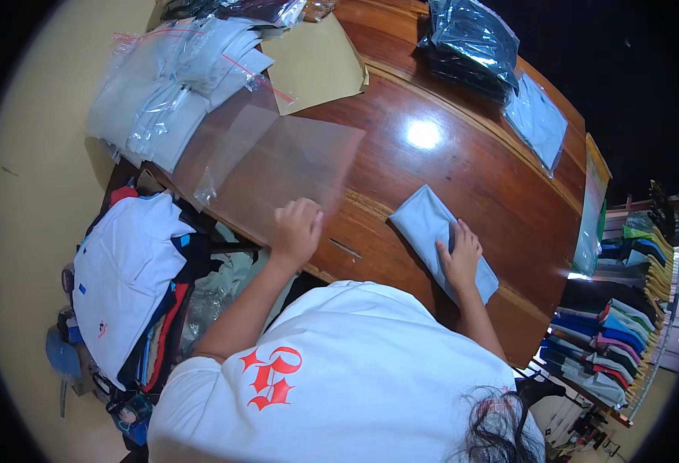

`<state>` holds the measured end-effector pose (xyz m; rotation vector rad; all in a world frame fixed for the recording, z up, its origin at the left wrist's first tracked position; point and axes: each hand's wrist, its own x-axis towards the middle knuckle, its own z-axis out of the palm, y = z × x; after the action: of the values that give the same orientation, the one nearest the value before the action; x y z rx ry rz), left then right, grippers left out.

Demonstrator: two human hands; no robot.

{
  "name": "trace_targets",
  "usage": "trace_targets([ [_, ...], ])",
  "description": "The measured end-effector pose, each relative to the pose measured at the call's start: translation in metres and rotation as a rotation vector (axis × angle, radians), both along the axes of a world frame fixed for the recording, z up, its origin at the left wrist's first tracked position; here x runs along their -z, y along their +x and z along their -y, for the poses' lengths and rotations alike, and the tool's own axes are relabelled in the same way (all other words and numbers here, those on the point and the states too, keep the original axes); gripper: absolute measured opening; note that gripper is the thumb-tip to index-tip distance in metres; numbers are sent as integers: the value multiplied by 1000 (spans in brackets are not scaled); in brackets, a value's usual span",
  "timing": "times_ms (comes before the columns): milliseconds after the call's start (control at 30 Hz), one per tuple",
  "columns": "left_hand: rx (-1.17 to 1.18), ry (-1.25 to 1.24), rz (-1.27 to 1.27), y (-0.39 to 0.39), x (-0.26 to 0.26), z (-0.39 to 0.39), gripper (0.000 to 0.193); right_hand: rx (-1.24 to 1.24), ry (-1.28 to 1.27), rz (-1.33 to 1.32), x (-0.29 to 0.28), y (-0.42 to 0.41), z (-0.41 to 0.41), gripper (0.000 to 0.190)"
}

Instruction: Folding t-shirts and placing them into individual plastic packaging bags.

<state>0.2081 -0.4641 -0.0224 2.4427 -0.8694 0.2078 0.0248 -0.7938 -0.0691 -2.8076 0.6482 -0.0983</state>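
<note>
My left hand [300, 227] is closed on the near edge of a large translucent plastic bag [293, 168], which stretches over the left part of the wooden table [397, 144]. The bag is partly blurred. My right hand [462, 253] rests with its fingers apart on a folded light-blue cloth garment [423, 223], which lies at a slant near the table's front edge. A small dark patch shows on the garment beside the fingers.
Stacked clear plastic bags [165, 98] and brown paper [310, 66] lie at the back left. Dark bagged garments [472, 46] and a light-blue bagged one [536, 121] sit at the back right. Piled clothes [131, 260] stand left; a clothes rack [658, 301] stands right.
</note>
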Motion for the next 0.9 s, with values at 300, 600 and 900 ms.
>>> trace_targets([
  [300,74,30,-224,-22,16,34,11,4,509,-289,-19,58,45,49],
  [600,-19,-79,-363,-25,24,42,12,-280,1143,-122,-51,51,24,29],
  [900,15,-358,-171,-35,20,61,12,-445,1287,-48,-58,64,-28,28],
])
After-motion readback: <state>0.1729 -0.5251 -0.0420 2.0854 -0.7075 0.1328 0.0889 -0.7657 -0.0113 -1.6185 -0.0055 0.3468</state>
